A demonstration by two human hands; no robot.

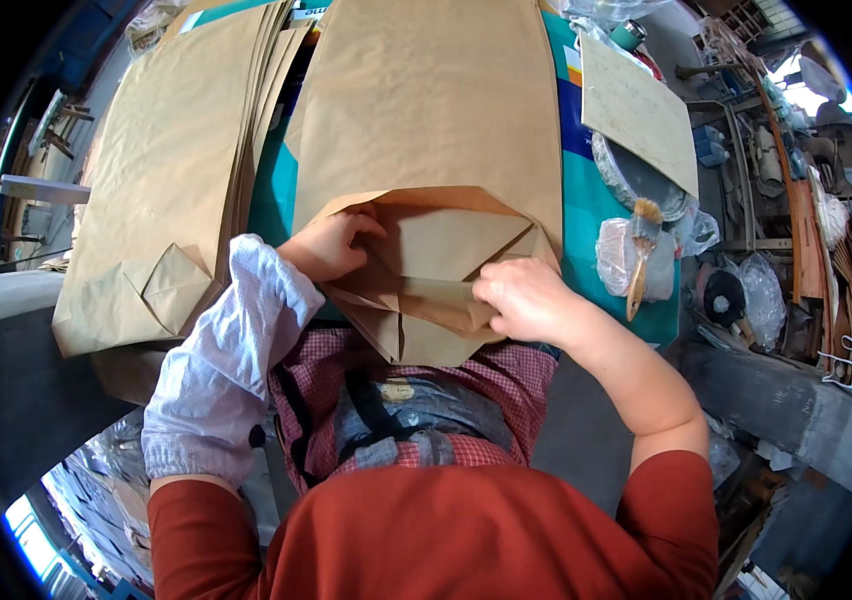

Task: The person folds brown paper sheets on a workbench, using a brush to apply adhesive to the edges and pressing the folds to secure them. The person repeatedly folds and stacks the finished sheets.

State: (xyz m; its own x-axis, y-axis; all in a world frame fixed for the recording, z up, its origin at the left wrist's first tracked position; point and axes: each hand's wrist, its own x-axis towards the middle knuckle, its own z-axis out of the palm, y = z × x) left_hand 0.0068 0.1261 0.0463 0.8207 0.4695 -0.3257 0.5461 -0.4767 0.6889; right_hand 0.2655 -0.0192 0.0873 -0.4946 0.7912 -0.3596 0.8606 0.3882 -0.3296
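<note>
A large brown paper bag (431,110) lies lengthwise in front of me, its near end spread into a folded, open pocket (446,245). At the left side of this pocket, my left hand (331,245) has its fingers curled at the paper edge, partly inside the opening. My right hand (526,298) is closed on the paper at the right side, fingertips pressed against an inner flap. The near flap of the bag hangs toward my lap. To the left lies a stack of similar brown paper bags (176,120); the top one has a folded diamond-shaped end.
A teal printed sheet (581,260) covers the work surface. Right of the bag are a brush (641,255) on a plastic-wrapped block (611,258), a round tub (636,175), and a pale board (636,100) over it. Cluttered shelving (746,160) stands farther right.
</note>
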